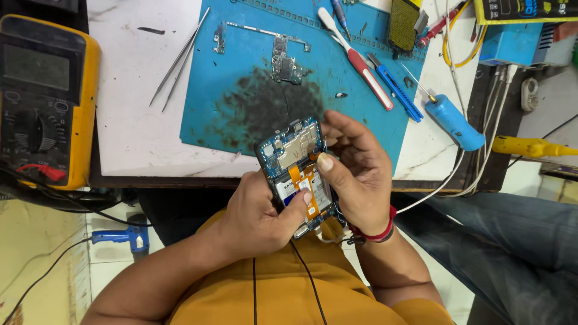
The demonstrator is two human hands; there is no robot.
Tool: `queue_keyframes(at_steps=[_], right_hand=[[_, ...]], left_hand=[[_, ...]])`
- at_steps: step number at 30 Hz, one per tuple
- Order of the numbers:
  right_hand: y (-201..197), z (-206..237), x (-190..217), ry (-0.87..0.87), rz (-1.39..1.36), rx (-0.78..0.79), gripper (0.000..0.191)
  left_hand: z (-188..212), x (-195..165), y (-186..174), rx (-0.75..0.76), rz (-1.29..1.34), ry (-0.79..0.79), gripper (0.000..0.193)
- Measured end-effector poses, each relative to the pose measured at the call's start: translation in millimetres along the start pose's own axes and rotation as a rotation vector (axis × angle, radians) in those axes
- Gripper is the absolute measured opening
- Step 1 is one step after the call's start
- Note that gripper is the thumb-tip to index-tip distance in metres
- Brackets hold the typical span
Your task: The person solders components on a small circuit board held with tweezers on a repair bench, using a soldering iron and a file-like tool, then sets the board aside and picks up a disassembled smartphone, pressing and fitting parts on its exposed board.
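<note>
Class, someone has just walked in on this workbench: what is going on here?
A person holds an opened phone, back cover off, in both hands above the bench edge. The left hand cradles it from below, thumb on the orange flex cable; the right hand grips its side, thumb pressing near the circuit board. On the blue mat lie a loose circuit board, a red-handled tool and a blue tool. Tweezers and a yellow multimeter lie to the left.

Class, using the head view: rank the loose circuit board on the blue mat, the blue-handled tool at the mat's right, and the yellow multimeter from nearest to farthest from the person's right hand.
From the right hand:
1. Loose circuit board, just above on the blue mat.
2. Blue-handled tool, off to the right; close to the board's distance, so this ranking is tentative.
3. Yellow multimeter, far left.
</note>
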State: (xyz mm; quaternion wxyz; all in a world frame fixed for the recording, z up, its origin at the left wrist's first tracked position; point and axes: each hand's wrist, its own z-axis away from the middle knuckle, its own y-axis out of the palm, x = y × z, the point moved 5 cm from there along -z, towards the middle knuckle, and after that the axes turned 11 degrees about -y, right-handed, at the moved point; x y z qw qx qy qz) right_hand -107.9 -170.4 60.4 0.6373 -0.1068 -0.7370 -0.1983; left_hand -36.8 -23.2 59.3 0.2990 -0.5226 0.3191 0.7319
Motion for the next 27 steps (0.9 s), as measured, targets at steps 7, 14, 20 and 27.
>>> queue_keyframes(at_steps=[7, 14, 20, 27], right_hand=[[6, -2, -4, -0.022, -0.011, -0.006, 0.055], [8, -4, -6, -0.01, -0.004, -0.03, 0.054], [7, -4, -4, -0.034, 0.068, 0.005, 0.052], [11, -4, -6, 0.0, 0.038, 0.014, 0.062]], left_hand=[[1, 5, 1, -0.011, -0.031, -0.023, 0.013], [1, 5, 1, -0.019, -0.039, -0.027, 0.014], [0, 4, 1, -0.015, -0.059, -0.009, 0.013], [-4, 8, 0, -0.011, -0.128, -0.082, 0.011]])
